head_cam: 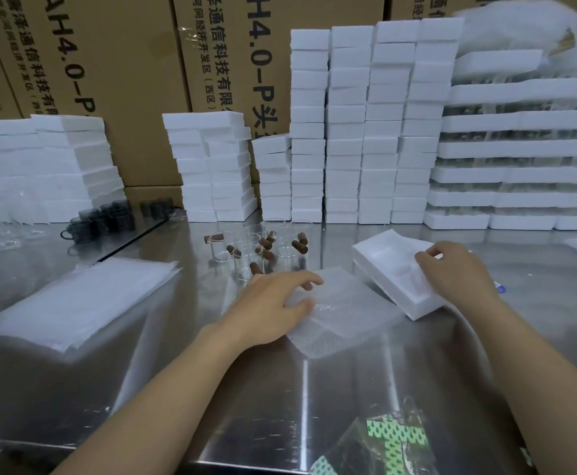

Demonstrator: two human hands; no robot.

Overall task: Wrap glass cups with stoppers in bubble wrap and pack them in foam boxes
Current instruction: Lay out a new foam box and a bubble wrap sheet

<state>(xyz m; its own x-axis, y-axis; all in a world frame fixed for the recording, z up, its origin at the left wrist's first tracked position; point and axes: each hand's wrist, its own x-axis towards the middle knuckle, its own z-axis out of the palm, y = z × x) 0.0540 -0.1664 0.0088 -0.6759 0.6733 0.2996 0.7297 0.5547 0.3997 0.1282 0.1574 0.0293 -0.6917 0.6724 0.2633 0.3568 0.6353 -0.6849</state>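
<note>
A sheet of bubble wrap [342,303] lies flat on the steel table [177,389] in front of me. My left hand [273,303] rests on its left edge with fingers spread and nearly straight. Just behind it stand several clear glass cups [249,258] with brown stoppers tied to them. To the right sits an open white foam box [393,282], tilted on the table. My right hand [451,269] lies on the box's far right side, fingers curled over a white piece at its top edge.
A stack of bubble wrap sheets [81,296] lies at left. Tall piles of white foam boxes [359,132] line the back, with cardboard cartons [126,63] behind. Dark glass mugs [108,217] stand at back left. A crumpled plastic bag with green print [390,437] lies near the front edge.
</note>
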